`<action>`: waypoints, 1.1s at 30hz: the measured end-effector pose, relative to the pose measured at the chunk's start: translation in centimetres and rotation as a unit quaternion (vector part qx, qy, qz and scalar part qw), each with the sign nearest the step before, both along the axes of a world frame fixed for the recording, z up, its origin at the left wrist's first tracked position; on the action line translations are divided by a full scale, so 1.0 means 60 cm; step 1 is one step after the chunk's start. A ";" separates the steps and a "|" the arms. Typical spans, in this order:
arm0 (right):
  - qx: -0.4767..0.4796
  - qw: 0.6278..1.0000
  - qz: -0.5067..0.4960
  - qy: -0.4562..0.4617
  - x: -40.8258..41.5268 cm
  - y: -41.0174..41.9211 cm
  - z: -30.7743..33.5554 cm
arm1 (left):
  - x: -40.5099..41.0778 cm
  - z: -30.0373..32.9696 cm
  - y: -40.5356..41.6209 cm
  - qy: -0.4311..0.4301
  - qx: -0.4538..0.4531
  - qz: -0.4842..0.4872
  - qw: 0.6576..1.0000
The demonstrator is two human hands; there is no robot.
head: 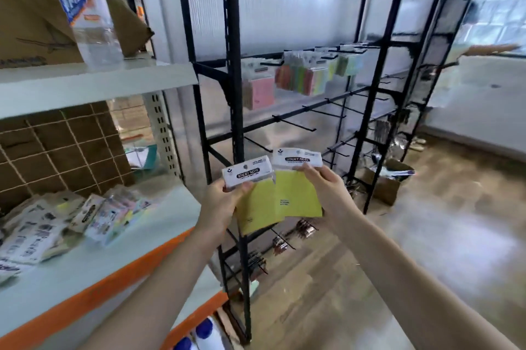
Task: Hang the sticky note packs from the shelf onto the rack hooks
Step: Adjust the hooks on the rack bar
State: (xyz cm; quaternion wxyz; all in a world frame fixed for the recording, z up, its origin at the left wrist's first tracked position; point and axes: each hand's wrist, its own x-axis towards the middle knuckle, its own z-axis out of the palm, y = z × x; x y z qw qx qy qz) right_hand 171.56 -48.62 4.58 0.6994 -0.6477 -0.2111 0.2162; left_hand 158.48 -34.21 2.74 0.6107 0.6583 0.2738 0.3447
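Two yellow sticky note packs, one pinched in my left hand [219, 201], one in my right hand [327, 190], held before the black rack [236, 110]. Small print unreadable. More packs blurred on the shelf [119, 250]; glossy floor [427, 235].

The left yellow pack [257, 211] is partly hidden behind the right yellow pack [299, 193]. Packs on the shelf [94, 264] are blurred; their print is unreadable. Small items low on the rack [233, 65], possibly clips, are indistinct. Both forearms run off the bottom edge.
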 end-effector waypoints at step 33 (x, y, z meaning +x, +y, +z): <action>0.012 0.991 -0.083 -0.106 0.509 0.049 0.068 | 0.567 0.097 0.041 -0.065 -0.005 -0.161 0.985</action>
